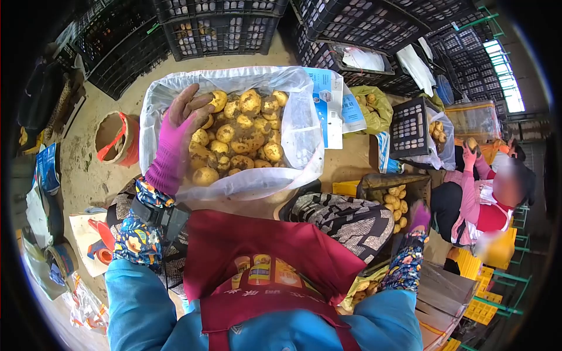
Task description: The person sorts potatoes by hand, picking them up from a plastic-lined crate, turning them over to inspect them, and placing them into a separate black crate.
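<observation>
My left hand (183,124), in a purple glove with soil-darkened fingers, hovers over the left side of a crate lined with white plastic (301,143). Its fingers are apart, and their tips lie right at a yellow potato (218,100). Many soil-smeared potatoes (250,102) fill the middle of that crate. On the right, my right hand (419,216), also in a purple glove, is at the edge of a dark crate of cleaner-looking potatoes (396,202). Motion smears its fingers, so I cannot tell what they hold.
Black crates (219,26) are stacked along the back. An orange-rimmed bucket (117,139) stands at left. Printed blue-and-white sheets (328,105) lie beside the lined crate. At right sits a co-worker (483,193) near another potato crate (410,128); yellow crates (483,292) stand lower right.
</observation>
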A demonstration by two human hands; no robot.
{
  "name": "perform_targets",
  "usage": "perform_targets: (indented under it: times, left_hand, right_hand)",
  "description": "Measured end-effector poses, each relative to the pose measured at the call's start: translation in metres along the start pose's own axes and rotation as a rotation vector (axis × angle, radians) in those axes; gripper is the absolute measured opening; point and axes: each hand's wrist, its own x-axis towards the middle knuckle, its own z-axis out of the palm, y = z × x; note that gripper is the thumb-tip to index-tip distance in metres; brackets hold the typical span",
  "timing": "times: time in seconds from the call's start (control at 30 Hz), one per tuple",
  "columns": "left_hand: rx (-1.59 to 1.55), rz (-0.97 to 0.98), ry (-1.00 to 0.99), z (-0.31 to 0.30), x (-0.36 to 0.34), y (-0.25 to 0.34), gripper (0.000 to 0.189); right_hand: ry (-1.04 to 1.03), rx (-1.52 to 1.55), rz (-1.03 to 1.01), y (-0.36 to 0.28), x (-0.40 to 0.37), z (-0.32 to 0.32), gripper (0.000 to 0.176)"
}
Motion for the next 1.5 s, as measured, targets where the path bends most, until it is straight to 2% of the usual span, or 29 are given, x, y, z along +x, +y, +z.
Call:
perform_targets:
  times: [0.03,0.07,0.1,0.13,0.17,0.2,0.23,0.27,0.3,0.33,0.47,0.53,0.57,0.67,0.73,0.8,0.87,0.97,1.07,1.1,1.13,1.17,1.2,1.27,1.3,1.33,1.4,1.47,1.5]
  left_hand:
    - [-0.008,0.003,-0.008,0.0,0.001,0.002,0.062]
    - [-0.026,0.008,-0.006,0.0,0.001,0.004,0.062]
    - [-0.046,0.012,-0.003,0.0,0.0,0.007,0.062]
    - [-0.065,0.014,0.0,0.0,0.0,0.008,0.061]
    - [-0.088,0.018,0.001,0.0,0.001,0.009,0.06]
    - [-0.111,0.023,0.003,0.0,0.002,0.008,0.059]
    - [-0.135,0.027,0.007,0.0,0.003,0.008,0.059]
    - [-0.163,0.015,0.014,-0.001,0.005,0.007,0.058]
    - [-0.189,0.004,0.02,-0.001,0.006,0.007,0.057]
    - [-0.214,-0.008,0.027,-0.003,0.008,0.007,0.056]
    - [-0.287,0.017,0.098,-0.013,0.014,0.005,0.054]
    - [-0.415,0.001,0.119,-0.016,0.018,0.009,0.052]
    - [-0.452,-0.002,0.123,-0.017,0.018,0.012,0.052]
    - [-0.503,-0.013,0.117,-0.017,0.02,0.015,0.051]
    - [-0.491,-0.024,0.104,-0.015,0.02,0.012,0.052]
    - [-0.405,-0.076,0.13,-0.013,0.022,0.003,0.055]
    - [-0.334,-0.141,0.116,-0.007,0.018,-0.013,0.056]
    - [-0.25,-0.186,0.006,0.017,0.011,-0.036,0.056]
    - [-0.194,-0.126,-0.142,0.039,-0.001,-0.039,0.051]
    - [-0.195,-0.122,-0.191,0.038,-0.001,-0.041,0.048]
    - [-0.199,-0.12,-0.24,0.037,-0.001,-0.041,0.045]
    - [-0.185,-0.306,-0.197,0.029,0.0,-0.018,0.04]
    - [-0.192,-0.267,-0.127,0.022,0.002,-0.019,0.038]
    - [-0.197,-0.226,-0.008,0.005,0.007,-0.02,0.038]
    - [-0.195,-0.23,0.041,-0.003,0.007,-0.02,0.038]
    - [-0.195,-0.235,0.091,-0.005,0.007,-0.019,0.038]
    - [-0.159,-0.221,0.087,-0.002,0.006,-0.011,0.039]
    - [-0.114,-0.219,0.079,0.002,0.005,-0.007,0.04]
    - [-0.083,-0.224,0.073,0.003,0.007,-0.005,0.04]
  right_hand:
    - [-0.08,0.223,-0.143,-0.033,-0.002,0.029,0.022]
    - [-0.246,0.128,-0.412,-0.06,0.014,0.057,0.023]
    - [-0.305,-0.378,-0.811,-0.144,-0.069,0.113,0.031]
    - [-0.601,-0.172,-0.717,-0.19,-0.121,0.163,0.048]
    - [-0.891,-0.132,-0.805,-0.215,-0.164,0.209,0.064]
    - [-1.104,-0.202,-0.722,-0.239,-0.218,0.252,0.076]
    - [-1.288,-0.294,-0.671,-0.235,-0.241,0.297,0.077]
    - [-1.462,-0.464,-0.332,-0.236,-0.274,0.336,0.08]
    - [-1.609,-0.747,-0.256,-0.212,-0.282,0.383,0.08]
    - [-1.553,-1.156,-0.403,-0.182,-0.294,0.43,0.078]
    - [-1.346,-1.734,-0.789,-0.086,-0.305,0.505,0.032]
    - [-1.264,-1.908,-0.876,-0.005,-0.273,0.542,0.043]
    - [-1.217,-1.86,-0.771,-0.003,-0.274,0.545,0.048]
    - [-1.103,-1.59,-0.457,-0.024,-0.264,0.53,0.067]
    - [-1.125,-1.482,-0.61,-0.016,-0.244,0.535,0.074]
    - [-1.412,-0.86,-0.333,-0.054,-0.241,0.503,0.078]
    - [-1.614,-0.089,-0.136,-0.12,-0.282,0.455,0.069]
    - [-1.618,0.317,-0.351,-0.168,-0.324,0.407,0.073]
    - [-1.569,0.361,-0.552,-0.177,-0.342,0.377,0.076]
    - [-1.521,0.286,-0.749,-0.17,-0.336,0.371,0.074]
    - [-1.467,0.275,-0.69,-0.171,-0.329,0.356,0.073]
    - [-1.413,0.266,-0.632,-0.175,-0.318,0.332,0.072]
    - [-1.359,0.265,-0.576,-0.181,-0.307,0.305,0.071]
    - [-0.969,0.168,-0.629,-0.206,-0.277,0.221,0.06]
    - [-0.826,0.191,-0.605,-0.199,-0.243,0.182,0.055]
    - [-0.693,0.149,-0.484,-0.2,-0.221,0.138,0.054]
    - [-0.49,0.149,-0.392,-0.146,-0.15,0.06,0.053]
    - [-0.354,-0.056,-0.148,-0.042,-0.063,-0.009,0.058]
    - [-0.264,-0.063,-0.015,0.001,-0.054,-0.024,0.058]
